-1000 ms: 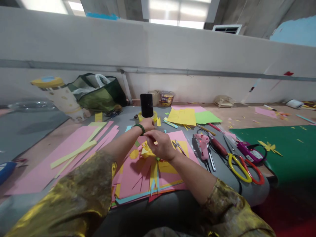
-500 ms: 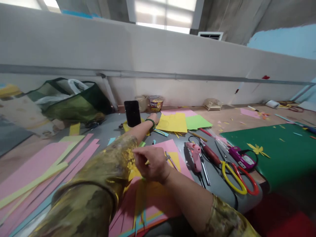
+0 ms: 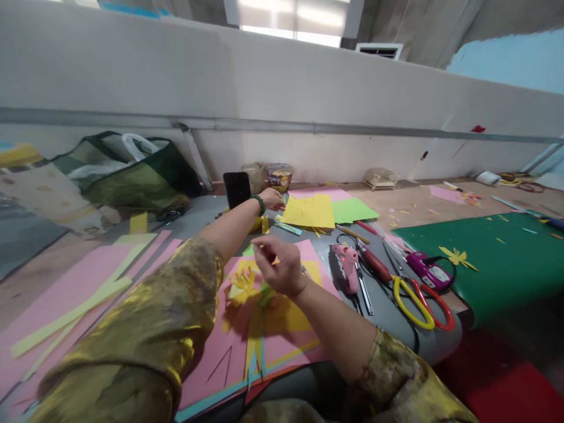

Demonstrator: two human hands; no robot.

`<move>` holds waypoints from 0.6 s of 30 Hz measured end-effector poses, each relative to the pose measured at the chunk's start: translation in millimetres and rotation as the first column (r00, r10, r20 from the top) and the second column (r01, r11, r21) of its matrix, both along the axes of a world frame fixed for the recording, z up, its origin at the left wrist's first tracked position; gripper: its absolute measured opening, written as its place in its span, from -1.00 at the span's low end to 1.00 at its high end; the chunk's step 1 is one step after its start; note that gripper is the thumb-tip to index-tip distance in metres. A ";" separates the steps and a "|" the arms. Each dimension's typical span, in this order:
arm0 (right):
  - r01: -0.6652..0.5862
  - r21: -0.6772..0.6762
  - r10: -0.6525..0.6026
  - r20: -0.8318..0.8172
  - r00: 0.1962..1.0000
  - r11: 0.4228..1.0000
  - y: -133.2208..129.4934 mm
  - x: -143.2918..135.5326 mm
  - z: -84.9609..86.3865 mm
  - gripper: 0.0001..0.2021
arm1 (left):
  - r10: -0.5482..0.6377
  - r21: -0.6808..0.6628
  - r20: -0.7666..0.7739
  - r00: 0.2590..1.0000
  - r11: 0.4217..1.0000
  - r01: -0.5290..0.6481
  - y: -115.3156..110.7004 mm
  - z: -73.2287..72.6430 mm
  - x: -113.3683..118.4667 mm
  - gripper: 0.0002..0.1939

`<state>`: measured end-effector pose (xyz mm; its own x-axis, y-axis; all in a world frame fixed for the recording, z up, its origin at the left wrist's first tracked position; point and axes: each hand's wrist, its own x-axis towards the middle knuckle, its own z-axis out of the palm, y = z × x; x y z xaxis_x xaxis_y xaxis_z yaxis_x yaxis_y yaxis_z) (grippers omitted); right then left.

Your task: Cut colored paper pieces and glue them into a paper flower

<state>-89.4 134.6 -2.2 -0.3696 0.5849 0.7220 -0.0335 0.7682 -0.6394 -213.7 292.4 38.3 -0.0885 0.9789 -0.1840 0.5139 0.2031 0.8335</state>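
Observation:
My left hand (image 3: 272,200), with a green bead bracelet at the wrist, reaches over the far side of the table, left of a sheet of yellow paper (image 3: 312,211). Its fingers look loosely stretched, with nothing visible in them. Small yellow paper scraps (image 3: 265,224) lie just below it. Nearer to me, my right hand (image 3: 282,267) is curled in a pinch; whatever lies between its fingertips is hidden or too small to name. Beneath and left of it rests a yellow paper flower (image 3: 242,286) with a fringed centre, on pink paper (image 3: 211,364).
A pink glue gun (image 3: 348,264), a box cutter (image 3: 365,294) and yellow-and-red-handled scissors (image 3: 414,311) lie at right, near a purple device (image 3: 429,270). A phone (image 3: 237,188) stands at the back. Pink sheets (image 3: 79,282) cover the left; a green mat (image 3: 493,282) lies far right.
My left hand has drawn slightly nearer and now shows its fingers. My right hand has risen a little, and the yellow flower under it is more exposed. The view has tilted slightly downward.

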 end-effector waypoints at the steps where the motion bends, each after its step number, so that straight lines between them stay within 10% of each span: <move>1: 0.013 -0.108 -0.021 -0.077 0.997 0.994 5.7 0.2 1.3 -0.84 | -0.008 -0.019 0.045 0.999 1.000 0.009 -7.9 4.4 -2.3 -0.67; 8: 0.029 -0.721 -0.401 -0.352 0.846 0.693 55.5 7.3 15.1 -0.73 | -0.053 0.030 0.322 0.945 0.999 0.046 -79.8 27.2 -14.5 -0.73; 18: -0.277 -0.731 0.166 -0.222 0.961 0.623 21.9 -0.6 14.9 -0.55 | -0.064 0.094 0.513 0.856 0.995 0.018 -192.2 6.4 -24.2 -0.64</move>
